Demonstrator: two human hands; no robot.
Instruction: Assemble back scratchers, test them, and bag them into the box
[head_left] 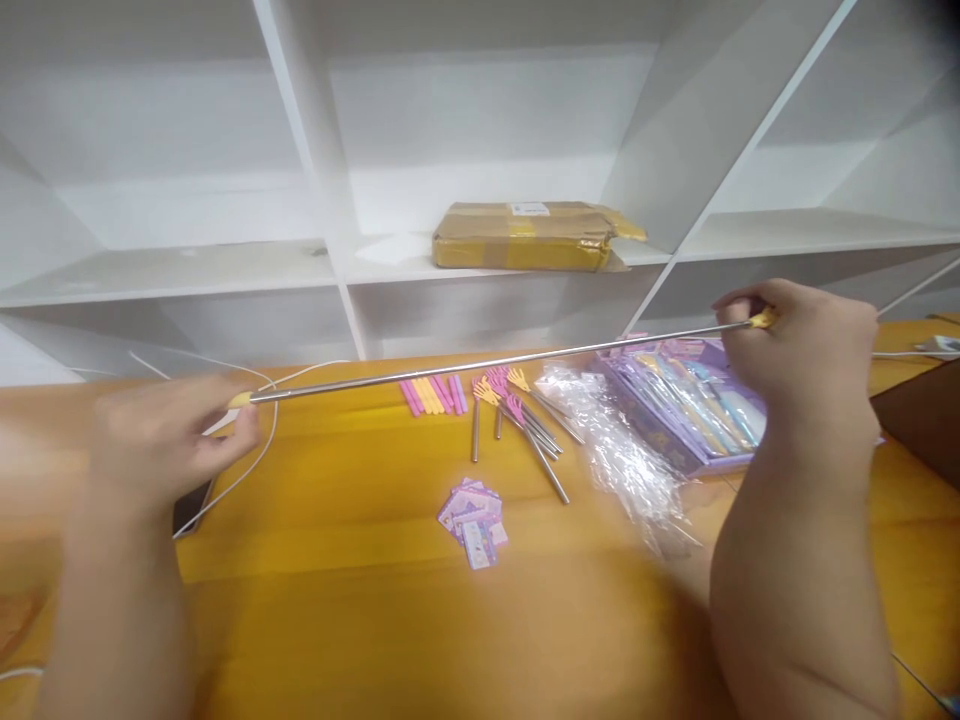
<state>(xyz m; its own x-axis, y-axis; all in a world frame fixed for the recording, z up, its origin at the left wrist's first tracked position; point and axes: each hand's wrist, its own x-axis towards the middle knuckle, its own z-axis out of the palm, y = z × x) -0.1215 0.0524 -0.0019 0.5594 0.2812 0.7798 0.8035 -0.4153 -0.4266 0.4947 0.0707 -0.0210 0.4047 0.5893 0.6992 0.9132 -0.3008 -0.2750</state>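
Spanning left grip to right grip, metal rod, box label illegible

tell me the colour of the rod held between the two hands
Silver rod, yellow at both ends; best seen in the head view.

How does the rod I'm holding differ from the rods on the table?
The held rod looks long; the loose rods look much shorter. The held rod spans the air between your left hand and right hand; the loose rods lie clustered on the table. Both have shiny silvery shafts.
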